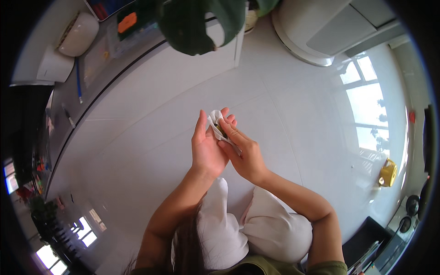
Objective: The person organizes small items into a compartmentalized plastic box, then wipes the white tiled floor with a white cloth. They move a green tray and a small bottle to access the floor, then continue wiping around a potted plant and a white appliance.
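Both hands meet in front of me, above the floor. My left hand (209, 151) lies palm up with its thumb raised, and a crumpled white tissue or cloth (215, 117) rests on its fingers. My right hand (245, 151) presses over it from the right, its fingers on the white material. Inside the folds sits a small dark and yellow-green object (220, 130), partly hidden by the right fingers; its kind cannot be told.
A grey shelf top (92, 77) at the left holds a white pot (79, 34) and a blue pencil (78, 82). Large plant leaves (185, 27) hang ahead. A rounded appliance (309, 31) stands at the upper right, a yellow object (388, 173) on the floor at the right.
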The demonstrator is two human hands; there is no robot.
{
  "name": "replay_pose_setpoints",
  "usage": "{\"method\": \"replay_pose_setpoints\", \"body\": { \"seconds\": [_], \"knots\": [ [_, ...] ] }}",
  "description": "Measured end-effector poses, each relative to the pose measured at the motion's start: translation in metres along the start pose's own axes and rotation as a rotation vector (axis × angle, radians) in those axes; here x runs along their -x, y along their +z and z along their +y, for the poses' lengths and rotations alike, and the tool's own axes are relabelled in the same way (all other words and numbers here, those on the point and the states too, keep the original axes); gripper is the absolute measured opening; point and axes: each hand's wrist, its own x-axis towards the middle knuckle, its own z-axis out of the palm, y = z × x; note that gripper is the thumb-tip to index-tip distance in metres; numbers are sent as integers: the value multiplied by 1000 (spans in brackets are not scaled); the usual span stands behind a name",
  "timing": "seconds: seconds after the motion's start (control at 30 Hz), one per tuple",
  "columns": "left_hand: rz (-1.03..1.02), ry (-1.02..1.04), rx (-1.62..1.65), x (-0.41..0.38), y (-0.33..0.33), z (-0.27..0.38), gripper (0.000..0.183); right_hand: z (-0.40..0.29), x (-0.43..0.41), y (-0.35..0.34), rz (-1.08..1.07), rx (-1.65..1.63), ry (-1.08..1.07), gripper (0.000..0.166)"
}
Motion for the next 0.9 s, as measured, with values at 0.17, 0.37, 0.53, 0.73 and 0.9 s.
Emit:
{"method": "replay_pose_setpoints", "body": {
  "seconds": [0.17,0.37,0.53,0.73,0.9],
  "knots": [
    [-84,-140,-100,-13,-5,-26,75,38,21,-18,181,-334,204,40],
    [-188,-216,-252,-20,-4,-34,67,63,26,-46,349,-956,547,30],
    [-118,-162,-349,-27,-2,-44,58,54,24,-47,341,-704,474,28],
    [-111,-150,-138,-37,-14,-37,53,50,25,-36,261,-417,128,39],
    [-31,-49,-240,-39,-8,-38,52,49,16,-35,514,-635,302,48]
  ]
}}
